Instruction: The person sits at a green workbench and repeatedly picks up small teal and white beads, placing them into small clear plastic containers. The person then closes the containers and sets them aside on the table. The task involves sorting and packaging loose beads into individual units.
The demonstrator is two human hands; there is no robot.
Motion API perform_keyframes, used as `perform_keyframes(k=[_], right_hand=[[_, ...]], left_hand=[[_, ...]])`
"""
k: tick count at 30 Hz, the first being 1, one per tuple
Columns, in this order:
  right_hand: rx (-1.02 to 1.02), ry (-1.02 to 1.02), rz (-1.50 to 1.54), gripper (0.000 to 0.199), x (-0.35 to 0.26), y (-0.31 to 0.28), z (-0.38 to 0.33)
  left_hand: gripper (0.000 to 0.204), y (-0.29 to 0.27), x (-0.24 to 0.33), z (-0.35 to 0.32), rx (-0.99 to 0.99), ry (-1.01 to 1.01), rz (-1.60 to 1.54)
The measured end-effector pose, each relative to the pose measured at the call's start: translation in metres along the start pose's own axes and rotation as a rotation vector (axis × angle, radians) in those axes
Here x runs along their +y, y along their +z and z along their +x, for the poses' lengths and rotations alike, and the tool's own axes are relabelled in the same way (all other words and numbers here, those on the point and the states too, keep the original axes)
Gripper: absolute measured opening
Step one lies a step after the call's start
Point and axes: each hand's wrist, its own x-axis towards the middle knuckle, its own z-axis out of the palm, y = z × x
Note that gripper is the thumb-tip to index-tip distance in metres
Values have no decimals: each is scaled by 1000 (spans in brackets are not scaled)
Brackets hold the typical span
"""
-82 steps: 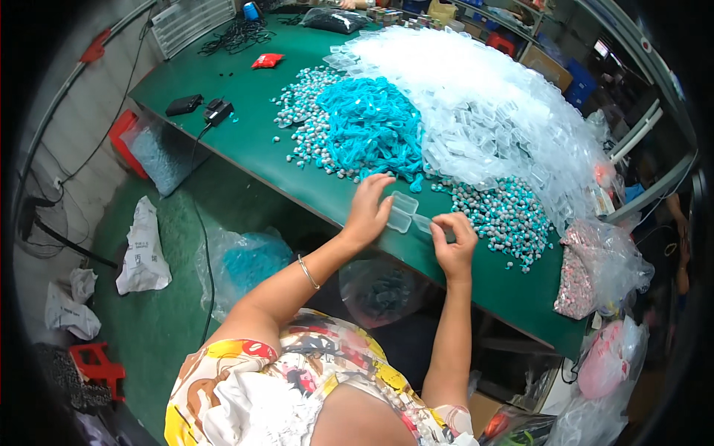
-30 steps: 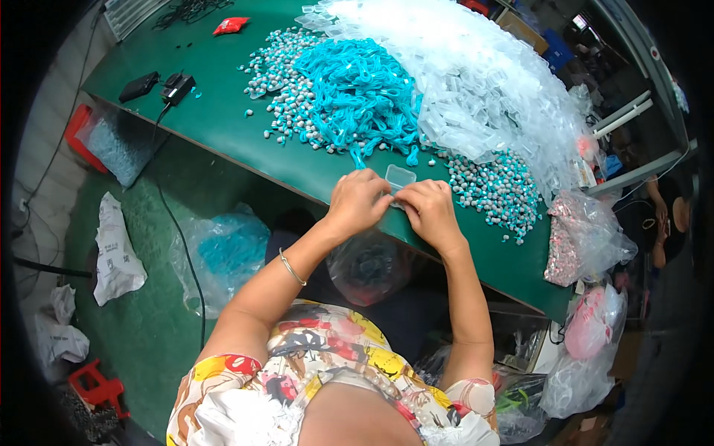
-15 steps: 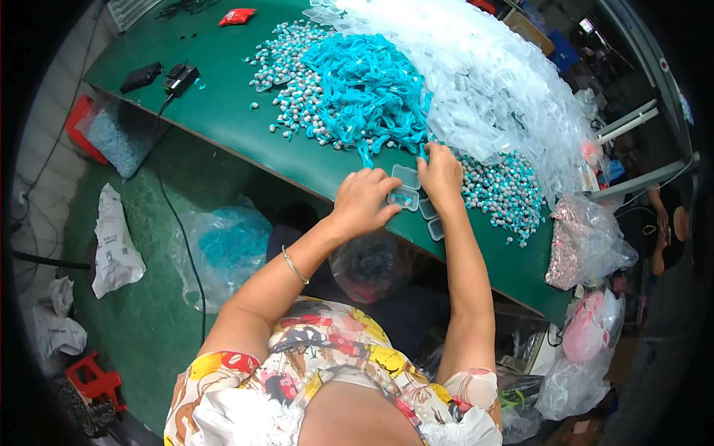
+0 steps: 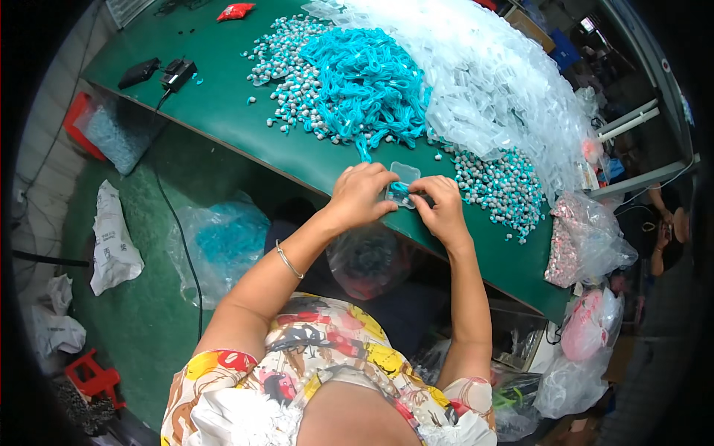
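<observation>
turquoise cord in clear box

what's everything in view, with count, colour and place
table: one, green, centre
open box: one, clear, table's near edge
inner cord: uncounted, teal, in open box
cord pile: one, teal, mid-table
bead piles: two, grey and teal, flanking cord pile
box pile: one, clear, table's far right
packet: one, red, table's far left
devices: at least two, black, table's left
pink-filled bag: one, clear, table's right
sacks: at least two, white, left
stool: one, red, lower left
bracelet: one, silver, left forearm
left grip: one, bare, on open box
right grip: one, bare, at open box
</observation>
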Motion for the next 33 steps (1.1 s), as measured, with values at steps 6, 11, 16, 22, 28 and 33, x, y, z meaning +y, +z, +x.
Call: perform_keyframes(k=[6, 11, 16, 22, 28, 33], right_hand=[[-25, -121, -159, 19, -4, -2, 4], [56, 39, -174, 23, 11, 3, 14], [-54, 154, -207, 24, 18, 9, 16], [63, 26, 11, 20, 10, 7, 5], [52, -133, -111, 26, -16, -1, -8], [29, -147, -224, 35, -23, 1, -14]], left_hand=[[47, -1, -2, 0, 4, 3, 2], [47, 2, -3, -1, 21, 18, 14], [54, 3, -4, -2, 30, 25, -2], [67, -1, 3, -2, 56, -38, -95], [58, 1, 0, -3, 50, 20, -17], [39, -1, 3, -3, 71, 63, 46]])
